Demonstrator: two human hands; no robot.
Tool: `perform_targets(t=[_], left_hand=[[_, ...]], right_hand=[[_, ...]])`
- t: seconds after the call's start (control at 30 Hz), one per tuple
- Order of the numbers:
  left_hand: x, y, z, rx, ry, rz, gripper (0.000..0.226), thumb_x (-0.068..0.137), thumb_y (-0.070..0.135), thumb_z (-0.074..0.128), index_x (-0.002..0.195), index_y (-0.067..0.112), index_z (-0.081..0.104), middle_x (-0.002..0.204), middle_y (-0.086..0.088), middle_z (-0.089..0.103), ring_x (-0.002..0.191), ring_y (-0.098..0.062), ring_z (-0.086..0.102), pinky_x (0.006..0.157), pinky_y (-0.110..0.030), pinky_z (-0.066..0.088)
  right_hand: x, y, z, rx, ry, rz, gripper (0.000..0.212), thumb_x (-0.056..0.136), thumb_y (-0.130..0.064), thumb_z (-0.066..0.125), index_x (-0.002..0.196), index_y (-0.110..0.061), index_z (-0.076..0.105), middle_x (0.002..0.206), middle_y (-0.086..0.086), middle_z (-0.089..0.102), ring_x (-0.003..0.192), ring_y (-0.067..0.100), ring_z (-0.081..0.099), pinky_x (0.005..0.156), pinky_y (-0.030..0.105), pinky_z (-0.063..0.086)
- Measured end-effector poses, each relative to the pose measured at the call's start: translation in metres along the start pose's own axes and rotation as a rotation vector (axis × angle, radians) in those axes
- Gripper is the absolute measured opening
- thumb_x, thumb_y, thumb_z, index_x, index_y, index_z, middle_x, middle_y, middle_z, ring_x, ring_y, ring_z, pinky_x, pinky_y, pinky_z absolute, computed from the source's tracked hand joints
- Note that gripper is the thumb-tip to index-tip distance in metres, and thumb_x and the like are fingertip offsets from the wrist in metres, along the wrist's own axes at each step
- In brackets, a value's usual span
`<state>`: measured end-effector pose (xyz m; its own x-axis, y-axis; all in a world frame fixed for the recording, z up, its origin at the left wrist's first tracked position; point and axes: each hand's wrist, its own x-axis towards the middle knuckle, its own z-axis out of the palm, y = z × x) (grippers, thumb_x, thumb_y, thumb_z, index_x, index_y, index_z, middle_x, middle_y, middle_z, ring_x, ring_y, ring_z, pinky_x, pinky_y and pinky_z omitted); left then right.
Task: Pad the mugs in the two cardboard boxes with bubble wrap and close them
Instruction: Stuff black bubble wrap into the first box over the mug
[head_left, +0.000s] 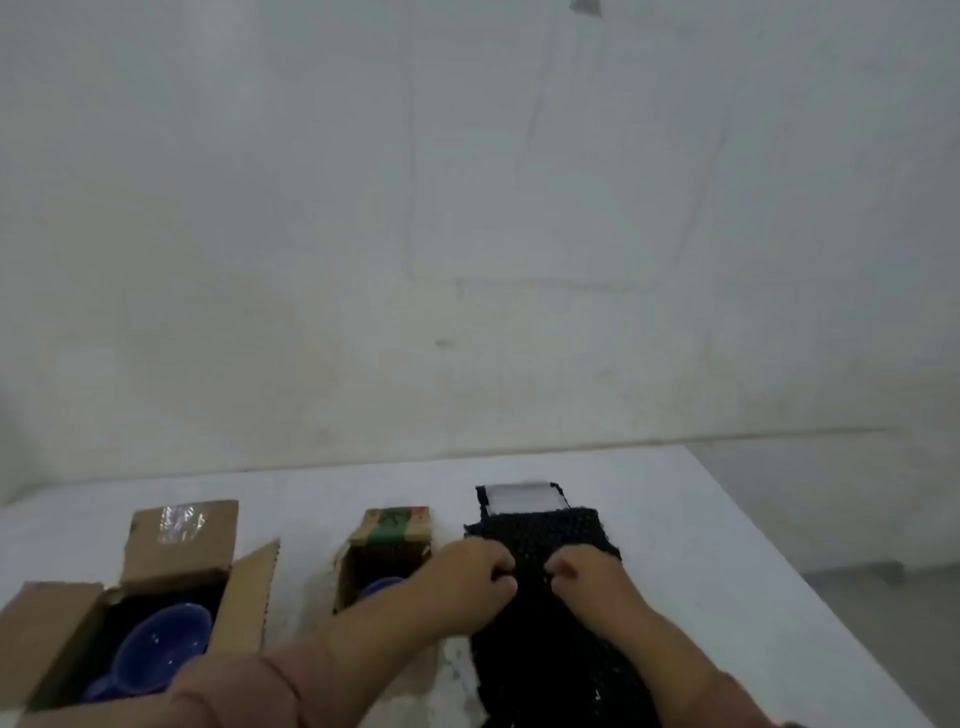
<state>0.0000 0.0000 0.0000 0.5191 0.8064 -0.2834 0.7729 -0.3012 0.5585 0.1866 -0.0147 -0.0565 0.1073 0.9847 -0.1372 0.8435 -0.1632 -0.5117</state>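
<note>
On white table (701, 545) by bare grey wall (467, 208), both hands' fingers (501, 569) pinching black bubble wrap (550, 530)

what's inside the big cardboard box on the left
A blue mug lies in the open left cardboard box on dark padding. A pink sleeve covers the box's near corner.

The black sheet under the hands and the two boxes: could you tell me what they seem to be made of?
The black sheet looks like dark plastic bubble wrap: its surface is finely bumpy with small glints. Both boxes, the left box and the smaller box, look like matte brown corrugated cardboard; the left one shows a serrated flap edge and shiny clear tape.
</note>
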Motion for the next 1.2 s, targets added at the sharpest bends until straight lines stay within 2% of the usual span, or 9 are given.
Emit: perform_targets(t=[0.17,0.33,0.43,0.53,0.63,0.83,0.97,1.1,1.2], left_hand=[[0.030,-0.004,0.070,-0.495,-0.188,-0.413,0.056,0.093,0.033,0.051,0.143,0.016,0.033,0.144,-0.003,0.040,0.115,-0.016,0.048,0.089,-0.022,0.040],[0.061,-0.018,0.101,-0.823,0.041,-0.657,0.046,0.085,0.013,0.056,0.129,0.010,0.043,0.123,-0.009,0.057,0.104,-0.025,0.057,0.096,-0.036,0.050],[0.071,-0.019,0.103,-1.039,0.128,-0.729,0.039,0.086,0.006,0.055,0.125,0.006,0.050,0.109,-0.015,0.062,0.097,-0.033,0.061,0.087,-0.039,0.053],[0.077,-0.015,0.099,-1.028,0.186,-0.740,0.035,0.089,0.014,0.058,0.122,0.003,0.052,0.106,-0.016,0.062,0.092,-0.033,0.061,0.076,-0.037,0.054],[0.084,-0.020,0.102,-0.942,0.196,-0.816,0.057,0.082,0.033,0.065,0.130,0.005,0.049,0.126,-0.017,0.054,0.096,-0.032,0.061,0.080,-0.038,0.056],[0.089,-0.022,0.096,-1.038,0.233,-0.769,0.042,0.087,0.015,0.063,0.123,-0.004,0.052,0.108,-0.020,0.064,0.092,-0.036,0.064,0.081,-0.041,0.056],[0.083,-0.013,0.092,-1.050,0.277,-0.650,0.034,0.090,0.015,0.061,0.119,-0.003,0.056,0.102,-0.016,0.066,0.096,-0.036,0.064,0.091,-0.047,0.054],[0.074,0.003,0.083,-0.940,0.278,-0.553,0.058,0.095,0.021,0.056,0.144,0.004,0.032,0.144,-0.015,0.042,0.129,-0.033,0.044,0.097,-0.034,0.041],[0.066,0.014,0.069,-0.860,0.274,-0.438,0.059,0.096,0.026,0.052,0.146,0.007,0.027,0.152,-0.012,0.033,0.135,-0.030,0.038,0.099,-0.032,0.037]], right_hand=[[-0.013,0.041,0.047,-0.056,-0.190,0.035,0.051,0.089,-0.022,0.053,0.138,-0.020,0.041,0.148,0.004,0.030,0.134,0.021,0.031,0.111,0.030,0.030],[-0.015,0.057,0.066,-0.142,-0.181,-0.013,0.058,0.093,-0.034,0.048,0.146,-0.030,0.026,0.158,0.002,0.010,0.143,0.023,0.016,0.116,0.032,0.020],[-0.016,0.059,0.067,-0.135,-0.194,-0.030,0.057,0.094,-0.034,0.047,0.146,-0.030,0.026,0.158,0.000,0.008,0.144,0.022,0.014,0.116,0.032,0.019],[-0.014,0.062,0.067,-0.124,-0.190,-0.037,0.057,0.094,-0.034,0.047,0.146,-0.030,0.026,0.158,0.000,0.008,0.144,0.022,0.013,0.116,0.032,0.019],[-0.014,0.064,0.067,-0.119,-0.186,-0.054,0.056,0.093,-0.033,0.047,0.146,-0.030,0.027,0.158,-0.001,0.008,0.144,0.021,0.013,0.116,0.031,0.020],[-0.014,0.065,0.067,-0.093,-0.193,-0.056,0.056,0.093,-0.031,0.049,0.145,-0.029,0.029,0.158,0.001,0.011,0.144,0.023,0.015,0.116,0.032,0.019],[-0.014,0.066,0.067,-0.087,-0.184,-0.061,0.056,0.093,-0.031,0.049,0.145,-0.028,0.030,0.158,0.001,0.011,0.143,0.023,0.015,0.116,0.032,0.019],[-0.014,0.069,0.066,-0.027,-0.166,-0.055,0.054,0.090,-0.027,0.051,0.142,-0.028,0.036,0.155,0.001,0.020,0.141,0.020,0.021,0.115,0.027,0.020],[-0.008,0.069,0.055,0.190,0.007,0.037,0.038,0.086,-0.011,0.056,0.124,-0.016,0.058,0.127,0.004,0.050,0.125,0.018,0.044,0.101,0.016,0.031]])
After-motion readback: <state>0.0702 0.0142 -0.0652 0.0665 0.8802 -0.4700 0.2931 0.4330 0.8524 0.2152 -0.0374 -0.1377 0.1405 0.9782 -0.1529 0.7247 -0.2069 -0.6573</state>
